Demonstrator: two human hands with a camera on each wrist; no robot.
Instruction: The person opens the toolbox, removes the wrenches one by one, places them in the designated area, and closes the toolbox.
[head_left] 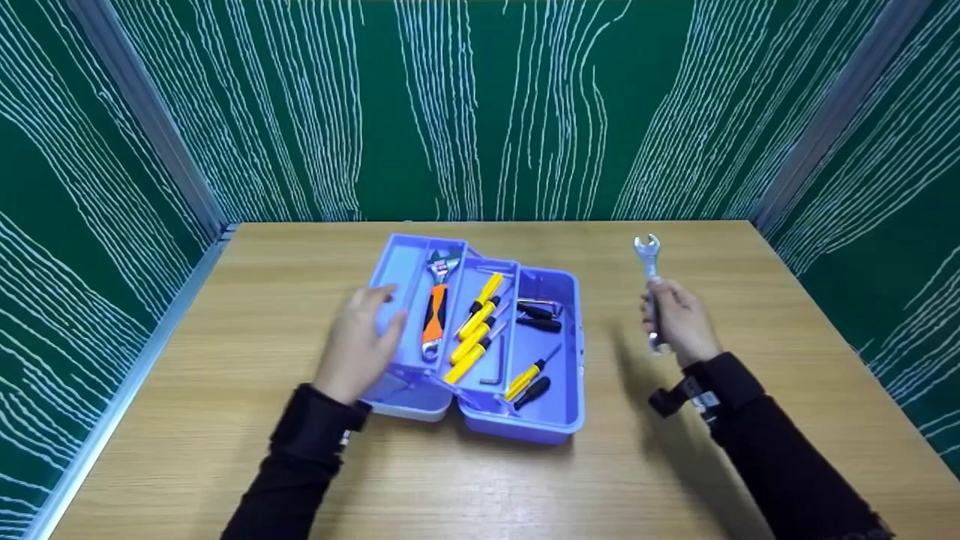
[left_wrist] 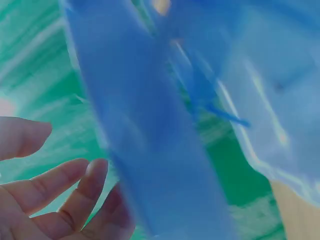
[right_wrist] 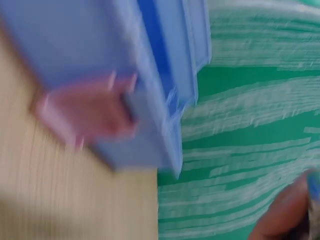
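A lilac-blue folding toolbox (head_left: 517,431) stands opened out on the table. My left hand (head_left: 356,349) is at its left side, fingers spread loosely and holding nothing; whether they touch the rim I cannot tell. In the left wrist view those fingers (left_wrist: 95,187) are beside a blurred wall of the box. To the right of the box, my right hand (head_left: 681,319) grips a silver wrench (head_left: 648,255), open jaw pointing away from me. The right wrist view shows only a finger (right_wrist: 282,212) and a sliver of the wrench (right_wrist: 314,202).
An adjustable wrench (head_left: 434,315) with an orange and black handle lies in the left tray. Several yellow screwdrivers (head_left: 471,361) and a hex key (head_left: 501,364) fill the middle tray. Black-handled tools (head_left: 534,391) lie in the deep right compartment. Green walls (head_left: 495,112) enclose the wooden table (head_left: 510,495).
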